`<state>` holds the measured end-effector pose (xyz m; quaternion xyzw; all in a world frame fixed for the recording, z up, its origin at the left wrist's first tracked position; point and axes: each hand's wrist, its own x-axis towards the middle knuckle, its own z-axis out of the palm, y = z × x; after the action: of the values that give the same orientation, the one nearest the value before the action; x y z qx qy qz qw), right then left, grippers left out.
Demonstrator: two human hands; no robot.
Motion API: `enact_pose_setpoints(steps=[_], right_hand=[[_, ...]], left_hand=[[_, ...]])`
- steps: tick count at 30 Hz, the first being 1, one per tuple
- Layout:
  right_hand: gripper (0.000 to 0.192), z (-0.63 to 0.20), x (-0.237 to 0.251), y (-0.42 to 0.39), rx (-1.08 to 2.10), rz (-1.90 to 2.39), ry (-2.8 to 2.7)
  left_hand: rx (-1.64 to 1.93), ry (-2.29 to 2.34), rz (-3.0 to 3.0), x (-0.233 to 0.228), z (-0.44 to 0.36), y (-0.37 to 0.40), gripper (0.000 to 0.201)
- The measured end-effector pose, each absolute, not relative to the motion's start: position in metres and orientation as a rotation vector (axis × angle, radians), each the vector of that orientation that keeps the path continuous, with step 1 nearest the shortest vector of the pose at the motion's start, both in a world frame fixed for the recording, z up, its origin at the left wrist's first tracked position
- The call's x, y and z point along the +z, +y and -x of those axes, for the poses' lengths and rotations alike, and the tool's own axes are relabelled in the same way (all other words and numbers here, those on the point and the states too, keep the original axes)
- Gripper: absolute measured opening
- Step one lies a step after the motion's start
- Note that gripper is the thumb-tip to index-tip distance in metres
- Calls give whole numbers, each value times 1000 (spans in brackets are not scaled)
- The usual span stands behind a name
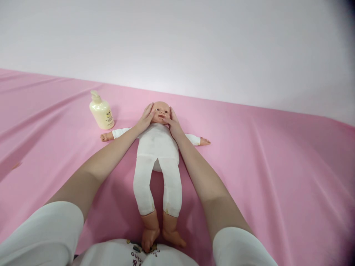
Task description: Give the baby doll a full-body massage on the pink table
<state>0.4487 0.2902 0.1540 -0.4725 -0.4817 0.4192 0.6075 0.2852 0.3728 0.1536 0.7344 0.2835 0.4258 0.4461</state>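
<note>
Head view: we look down along both our bare forearms, stretched forward over a pink sheet (263, 155).
Doll: a baby doll (158, 147) in a white bodysuit lies face up on the sheet, head away from us, arms spread to either side, legs toward us and slightly parted.
Doll's feet: the bare feet reach our white shirt at the bottom edge of the view.
Left hand: our left hand (145, 119) lies flat against the side of the doll's head on our left, fingers loosely spread and cupping cheek and temple; it pinches nothing.
Right hand: our right hand (173, 122) lies against the other side of the head, fingers open, with a fingertip resting on the cheek near the mouth; it grips nothing either.
Between the hands: the doll's face shows uncovered, held from both sides.
Lotion bottle: a pale yellow pump bottle (101, 112) stands upright on the sheet, near the doll's outstretched arm on our left and apart from both hands.
Sheet: smooth, with long shallow creases on the left.
Backdrop: a plain pale wall (194, 40) rises behind the sheet.
</note>
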Motion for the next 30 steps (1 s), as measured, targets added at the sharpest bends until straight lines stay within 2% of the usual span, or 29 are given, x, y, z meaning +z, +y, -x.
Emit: enact_pose_setpoints(steps=[3,12,18,22,26,30], right_hand=[[107,-446,154,292,1012,1030,-984],[95,-445,153,294,1022,1020,-899],[74,-450,150,297,999,1088,-841],[70,-449,149,297,966,1127,-824],[72,-449,150,295,958,1132,-837],[91,-447,153,294,955,1077,-859]], left_hand=[[1098,679,-1650,160,-286,365,63],[1081,614,-1461,167,-288,359,61],[1096,581,-1435,161,-288,362,68],[1011,575,-1401,162,-286,366,72],[989,563,-1414,157,-286,375,83],[987,528,-1413,151,-286,379,102]])
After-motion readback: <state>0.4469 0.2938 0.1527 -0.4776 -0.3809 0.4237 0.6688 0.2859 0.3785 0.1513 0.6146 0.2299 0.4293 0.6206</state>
